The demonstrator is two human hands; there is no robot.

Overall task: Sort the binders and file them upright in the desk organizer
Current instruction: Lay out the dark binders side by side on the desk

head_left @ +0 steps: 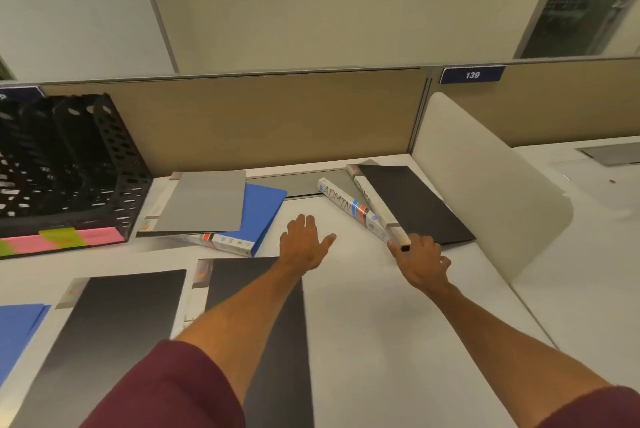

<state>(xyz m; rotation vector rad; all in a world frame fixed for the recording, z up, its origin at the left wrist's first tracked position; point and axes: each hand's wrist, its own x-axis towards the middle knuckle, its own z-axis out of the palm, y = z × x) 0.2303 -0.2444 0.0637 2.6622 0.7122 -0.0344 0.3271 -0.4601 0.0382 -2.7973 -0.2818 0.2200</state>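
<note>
The right hand (420, 261), at centre right of the frame, grasps the near corner of the angled black binder (417, 202). Its fingers are curled over the end of the spine and the thumb sits against the spine's side. That binder lies flat on the white desk (363, 323) and runs diagonally up towards the back panel, just beside the white divider (485, 192) on the right. The ADMIN binder (346, 206) lies against its left edge at the same slant, with its lettered spine facing up.

The left hand (304, 244) is released at the centre of the frame, with straight fingers, the thumb spread and the palm down over bare desk. Whether it touches the surface cannot be told.

Left of centre, a grey binder (204, 202) lies flat on top of a blue binder (263, 209). The black perforated desk organizer (69, 168) stands at the upper left against the back panel, with pink and green labels (62, 240) along its front edge. Its slots look dark, and what is in them cannot be made out.

In the lower left, a black binder (114, 341) lies flat. A second black binder (277, 358) lies beside it, partly under the left forearm. A second blue binder (17, 327) shows at the left edge. A blue plate reading 139 (472, 75) sits at the upper right.
</note>
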